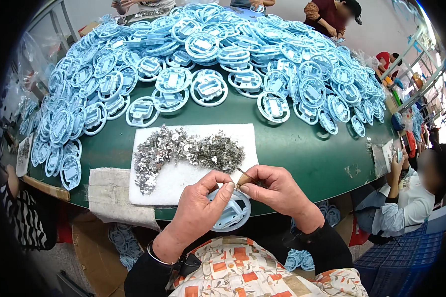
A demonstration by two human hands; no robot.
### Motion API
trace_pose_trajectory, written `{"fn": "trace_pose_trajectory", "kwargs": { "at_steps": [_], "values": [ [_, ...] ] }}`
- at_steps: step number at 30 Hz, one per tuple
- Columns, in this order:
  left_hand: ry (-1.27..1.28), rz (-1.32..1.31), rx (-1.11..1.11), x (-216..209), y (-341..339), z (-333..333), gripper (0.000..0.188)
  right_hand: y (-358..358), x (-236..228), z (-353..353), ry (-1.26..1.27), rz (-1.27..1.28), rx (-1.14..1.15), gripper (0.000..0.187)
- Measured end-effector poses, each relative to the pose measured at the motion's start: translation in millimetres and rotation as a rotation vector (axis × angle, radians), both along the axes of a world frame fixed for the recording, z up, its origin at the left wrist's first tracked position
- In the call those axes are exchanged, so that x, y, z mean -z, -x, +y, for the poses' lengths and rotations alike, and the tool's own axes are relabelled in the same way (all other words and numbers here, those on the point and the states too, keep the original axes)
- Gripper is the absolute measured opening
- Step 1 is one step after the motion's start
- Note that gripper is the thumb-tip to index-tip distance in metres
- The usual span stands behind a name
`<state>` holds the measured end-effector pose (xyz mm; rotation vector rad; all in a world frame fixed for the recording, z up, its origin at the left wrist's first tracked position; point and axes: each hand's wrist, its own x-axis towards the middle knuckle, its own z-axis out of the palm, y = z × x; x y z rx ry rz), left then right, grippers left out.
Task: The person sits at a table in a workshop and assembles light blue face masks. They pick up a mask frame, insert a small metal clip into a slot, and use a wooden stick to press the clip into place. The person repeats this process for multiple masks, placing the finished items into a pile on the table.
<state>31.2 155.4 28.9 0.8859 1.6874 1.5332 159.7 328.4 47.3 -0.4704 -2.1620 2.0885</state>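
Observation:
My left hand (pixel 200 205) and my right hand (pixel 280 190) meet at the near table edge, thumbs and fingertips pinched almost together. What sits between the fingertips is too small to make out; a thin brown strip (pixel 244 179) shows by my right fingertips. Just below them is a light-blue round plastic part (pixel 230 215) with an oval ring and inner frame, partly hidden by my left hand. Beyond my hands, a heap of small silvery metal pieces (pixel 166 151) lies on a white foam board (pixel 240 133).
Many more light-blue round parts (pixel 201 44) are piled across the green table (pixel 302 153). A folded grey cloth (pixel 116 195) hangs over the near edge. Other people work around the table, one in a white top (pixel 406 205) at the right. Blue crates (pixel 396 257) stand at lower right.

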Motion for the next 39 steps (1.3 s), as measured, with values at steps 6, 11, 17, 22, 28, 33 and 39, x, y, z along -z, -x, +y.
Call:
{"fn": "trace_pose_trajectory", "kwargs": {
  "at_steps": [6,11,17,22,28,33,39],
  "values": [
    [-0.005,-0.015,-0.013,2,-2,-2,0.016,4,9,-8,0.236,0.042,0.020,0.015],
    [-0.058,0.036,-0.023,8,-4,-4,0.019,5,9,-7,0.384,-0.040,0.041,0.013],
    [0.074,-0.003,-0.008,2,2,-12,0.023,-1,1,-3,0.206,-0.034,0.102,0.013],
    [0.106,0.075,-0.064,10,9,-12,0.029,-8,-2,-14,-0.227,-0.073,0.099,0.006],
    [0.128,0.129,-0.110,15,11,-10,0.029,3,-3,-28,-0.670,0.011,0.017,0.007],
    [0.102,0.165,-0.118,21,12,-8,0.029,12,-8,-36,-0.957,0.010,-0.024,0.011],
    [0.108,0.192,-0.114,21,13,-8,0.029,19,-12,-39,-1.072,-0.081,-0.052,0.015]
  ]
}}
